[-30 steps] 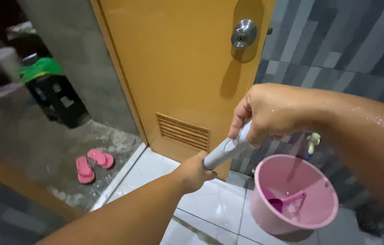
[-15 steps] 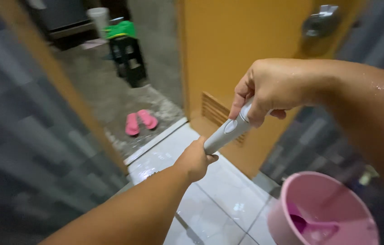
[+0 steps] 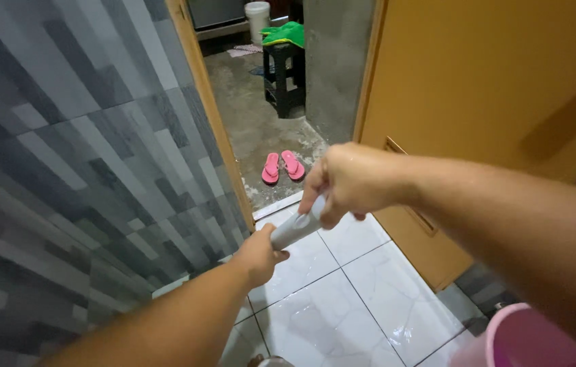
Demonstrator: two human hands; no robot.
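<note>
Grey tiled wall [image 3: 63, 149] fills the left; an orange door [image 3: 499, 102] stands open on the right, with a concrete floor [image 3: 254, 129] visible through the doorway. Underfoot, a white tiled floor [image 3: 342, 306], wet and glossy. Both forearms reach forward over it.

Right hand [image 3: 349, 183]: fingers curled round the upper end of a grey handle [image 3: 298, 228], a closed grip. Left hand [image 3: 261, 255]: wrapped round the lower end of the same handle; the part below this hand is hidden. The handle slants down and leftward, between the hands, above the white tiles near the doorway.

Step in hand, as a judgement: a two-handed working stroke over the wet floor. A further stroke would call for a firm grip and steady footing on the slick tiles.

Smaller items: black stool [image 3: 286, 78] with green cloth [image 3: 286, 32]; pink bucket [image 3: 526, 340], rim only; pink slippers [image 3: 282, 166]; white tub [image 3: 257, 19].
</note>
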